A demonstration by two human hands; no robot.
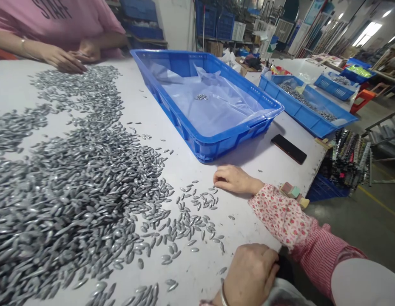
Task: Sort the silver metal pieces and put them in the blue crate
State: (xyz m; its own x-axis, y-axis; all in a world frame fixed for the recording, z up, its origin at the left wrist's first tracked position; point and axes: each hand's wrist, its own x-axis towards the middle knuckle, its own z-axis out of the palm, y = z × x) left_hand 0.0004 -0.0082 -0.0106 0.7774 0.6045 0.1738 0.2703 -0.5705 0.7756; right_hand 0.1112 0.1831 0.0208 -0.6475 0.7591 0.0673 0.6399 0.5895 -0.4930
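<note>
My right hand (234, 178), in a flowered oversleeve, rests on the white table with its fingertips pressed together. Whatever lies between those fingertips is too small to make out. Just left of them is a loose scatter of small, shiny grey pointed-oval pieces (200, 199). My left hand (251, 272), with a silver bangle, is curled near the table's edge at the bottom. Its fingers are folded under, so their contents are hidden. A large heap of the same grey pieces (89, 191) covers the table's left side.
A blue tray (205, 146) lined with clear plastic holds a few grey pieces. Right of it lie a black phone (289, 148) and small coloured blocks (294, 193). Another blue tray (312, 123) stands beyond. Across the heap, a co-worker's hands (68, 59) are over grey pieces.
</note>
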